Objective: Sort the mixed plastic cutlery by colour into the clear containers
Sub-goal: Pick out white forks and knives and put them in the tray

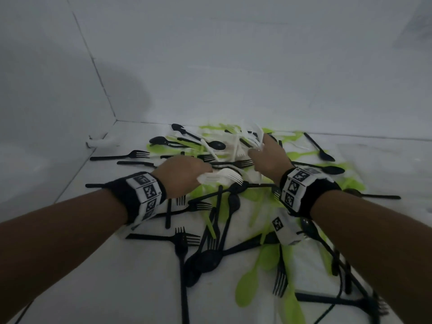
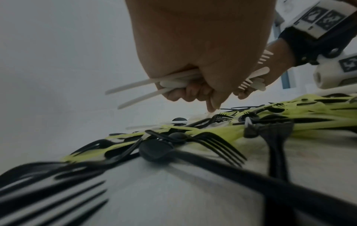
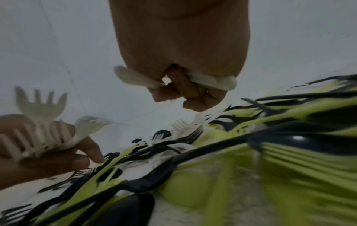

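A mixed pile of black (image 1: pixel 210 256), lime green (image 1: pixel 247 286) and white (image 1: pixel 233 148) plastic cutlery lies spread on a white surface. My left hand (image 1: pixel 187 174) hovers over the pile's middle and grips a bundle of white forks (image 1: pixel 224 176); the left wrist view shows their handles (image 2: pixel 135 87) sticking out of my fist (image 2: pixel 193 85). My right hand (image 1: pixel 266 155) is just right of it, further back, and holds white pieces (image 1: pixel 256 134). In the right wrist view its fingers (image 3: pixel 183 88) curl round white spoons (image 3: pixel 133 78). No clear container is in view.
White walls meet in a corner at the back left, close behind the pile. A small white object (image 1: pixel 98 142) lies against the left wall. Black forks (image 1: pixel 131 155) reach out to the left of the pile. Bare white surface (image 1: pixel 117 265) lies at the near left.
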`<state>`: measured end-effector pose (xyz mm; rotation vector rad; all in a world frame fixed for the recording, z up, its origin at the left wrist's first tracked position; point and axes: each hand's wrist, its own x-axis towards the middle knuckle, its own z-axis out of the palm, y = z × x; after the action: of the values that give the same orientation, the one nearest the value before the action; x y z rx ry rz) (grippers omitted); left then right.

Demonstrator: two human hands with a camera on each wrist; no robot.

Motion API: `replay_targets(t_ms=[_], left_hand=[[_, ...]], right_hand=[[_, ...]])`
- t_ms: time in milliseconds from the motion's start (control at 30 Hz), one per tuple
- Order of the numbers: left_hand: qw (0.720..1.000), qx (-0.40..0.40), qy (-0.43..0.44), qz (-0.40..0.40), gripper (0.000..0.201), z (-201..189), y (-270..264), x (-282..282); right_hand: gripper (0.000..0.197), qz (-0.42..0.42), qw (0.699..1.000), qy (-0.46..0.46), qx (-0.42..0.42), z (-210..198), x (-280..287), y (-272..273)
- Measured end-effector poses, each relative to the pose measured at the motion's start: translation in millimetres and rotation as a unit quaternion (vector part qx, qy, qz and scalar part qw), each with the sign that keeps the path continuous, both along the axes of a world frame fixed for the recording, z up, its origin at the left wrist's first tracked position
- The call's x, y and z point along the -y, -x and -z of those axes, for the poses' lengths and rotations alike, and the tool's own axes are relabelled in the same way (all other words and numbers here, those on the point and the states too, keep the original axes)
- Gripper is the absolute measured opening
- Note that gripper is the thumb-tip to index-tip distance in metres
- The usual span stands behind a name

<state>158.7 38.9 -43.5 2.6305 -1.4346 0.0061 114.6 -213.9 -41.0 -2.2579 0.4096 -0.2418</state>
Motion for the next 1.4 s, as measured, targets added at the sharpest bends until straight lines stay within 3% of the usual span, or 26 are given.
replay_targets(t_ms=[67, 200, 333, 500, 633, 733, 800, 933, 1033, 1133, 1300, 1400], left_hand=[[0.997, 0.051, -0.055, 0.021, 0.023, -1, -5, 17], [0.972, 0.177, -0.156, -0.009, 0.038, -6, -24, 48], [0.954, 0.188, -0.232, -0.041, 0.041, -6, -44, 61], [0.963, 0.170, -0.205, -0.046, 0.049, 2, -54, 60], [0.976, 0.189, -0.112, -0.001, 0.021, -5, -52, 48], [0.987, 0.144, -0.059, 0.045, 0.026, -16, -50, 37], [0.991, 0.104, -0.081, 0.035, 0.023, -29, -39, 30], [0.987, -0.005, -0.152, -0.043, 0.011, -52, -14, 24], [0.982, -0.115, -0.111, -0.105, 0.011, -57, -3, 23], [0.958, -0.229, -0.015, -0.171, 0.021, -52, 2, 17], [0.951, -0.215, 0.080, -0.207, 0.019, -40, 18, 0], [0.950, -0.217, 0.082, -0.209, 0.018, -32, 31, -9]], right_hand=[[0.005, -0.001, 1.000, -0.002, -0.007, 2, 12, 9], [0.032, 0.009, 0.999, 0.033, -0.028, 5, 31, 29], [0.039, 0.002, 0.997, 0.037, -0.065, 15, 32, 39], [0.029, 0.013, 0.997, 0.034, -0.072, 19, 34, 46], [0.027, -0.015, 0.999, 0.010, -0.041, 15, 40, 52], [0.024, -0.004, 1.000, -0.019, -0.021, 15, 44, 49], [0.025, 0.004, 0.999, -0.039, -0.009, 13, 45, 47], [0.018, 0.004, 0.999, -0.009, -0.033, 13, 46, 40], [0.025, -0.020, 0.998, 0.022, -0.053, 13, 44, 35], [0.023, -0.057, 0.995, 0.058, -0.065, 10, 37, 30], [0.027, -0.129, 0.959, 0.224, -0.119, 5, 19, 7], [0.025, -0.149, 0.940, 0.266, -0.156, 9, 10, -7]])
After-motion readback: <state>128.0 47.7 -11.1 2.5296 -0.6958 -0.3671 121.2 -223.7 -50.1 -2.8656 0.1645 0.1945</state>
